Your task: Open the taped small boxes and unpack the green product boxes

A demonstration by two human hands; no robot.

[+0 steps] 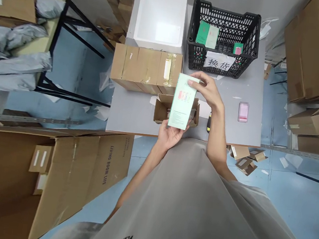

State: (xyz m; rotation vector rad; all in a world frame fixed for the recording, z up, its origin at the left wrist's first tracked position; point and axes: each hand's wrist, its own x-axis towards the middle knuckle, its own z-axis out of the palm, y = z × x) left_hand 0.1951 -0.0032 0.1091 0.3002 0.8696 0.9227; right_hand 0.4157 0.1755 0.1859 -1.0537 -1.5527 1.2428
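Between my two hands is a pale green product box (181, 114) with small pink and green pictures and printed text on its face. My left hand (170, 137) grips its lower end from beneath. At the upper right corner, my right hand (207, 88) holds it with the thumb on the front and fingers behind. Below the product box stands an open small cardboard box (160, 110) on the grey table (131, 116); the product box hides most of its inside. A black and yellow tool (209, 123) lies beside my right forearm, partly covered by it.
Behind are taped cardboard boxes (145, 66), a white foam bin (158, 44) and a black crate (219, 69) with green boxes inside. A phone (243, 112) lies at the right. A large open carton (84, 172) stands on the floor at left, near a rack of grey parcels (18, 67).
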